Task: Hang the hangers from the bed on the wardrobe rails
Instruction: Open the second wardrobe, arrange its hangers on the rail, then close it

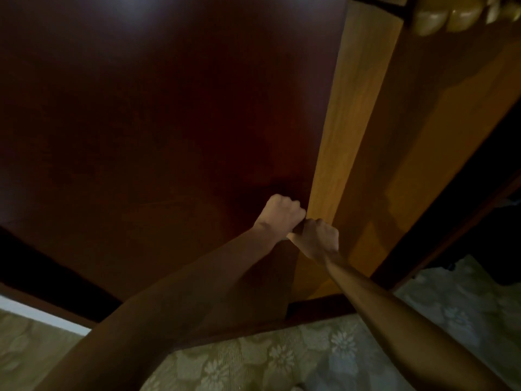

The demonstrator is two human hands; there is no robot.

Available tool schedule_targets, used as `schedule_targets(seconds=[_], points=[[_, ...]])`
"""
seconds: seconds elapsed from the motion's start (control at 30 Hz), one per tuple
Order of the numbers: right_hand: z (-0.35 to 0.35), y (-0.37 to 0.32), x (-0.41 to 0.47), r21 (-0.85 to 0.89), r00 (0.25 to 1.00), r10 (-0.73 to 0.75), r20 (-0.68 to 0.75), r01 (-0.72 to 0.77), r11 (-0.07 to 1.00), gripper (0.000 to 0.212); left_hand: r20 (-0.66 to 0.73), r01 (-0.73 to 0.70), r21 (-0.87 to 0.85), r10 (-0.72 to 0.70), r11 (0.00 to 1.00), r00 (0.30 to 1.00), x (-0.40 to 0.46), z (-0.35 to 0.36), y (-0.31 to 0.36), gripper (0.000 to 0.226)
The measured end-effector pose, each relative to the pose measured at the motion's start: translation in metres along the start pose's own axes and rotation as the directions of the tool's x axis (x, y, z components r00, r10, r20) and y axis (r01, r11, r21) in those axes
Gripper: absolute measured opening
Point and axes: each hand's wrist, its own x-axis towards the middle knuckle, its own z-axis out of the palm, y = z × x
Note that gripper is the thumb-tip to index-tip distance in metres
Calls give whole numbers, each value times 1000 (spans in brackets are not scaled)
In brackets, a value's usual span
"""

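dark wardrobe door stood at left | left hand curled on that door's edge | right hand gripped the lighter door edge beside it | hangers: not in view | patterned floor below

- Left hand — fingers curled into a fist, forearm extended forward from lower left.
- Right hand — fingers curled, knuckles just beside the left hand, forearm extended from lower right.
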Motion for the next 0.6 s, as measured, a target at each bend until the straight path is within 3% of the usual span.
schedule_targets(seconds=[0.17,0.33,0.47,0.6], points=[[-3,15,-10,40,996,10,86,-14,999,54,36,192,-219,-189,957,981,-21,30,0,18],[16,-40,-36,93,977,-164,136,153,984,51,189,444,-395,-402,804,896,-112,91,-28,34],[32,-136,-62,196,903,-361,234,320,927,41,423,679,-327,-540,658,727,-206,131,-68,26],[41,-249,-85,263,852,-495,169,445,856,36,500,861,-276,-701,427,507,-296,167,-124,25]])
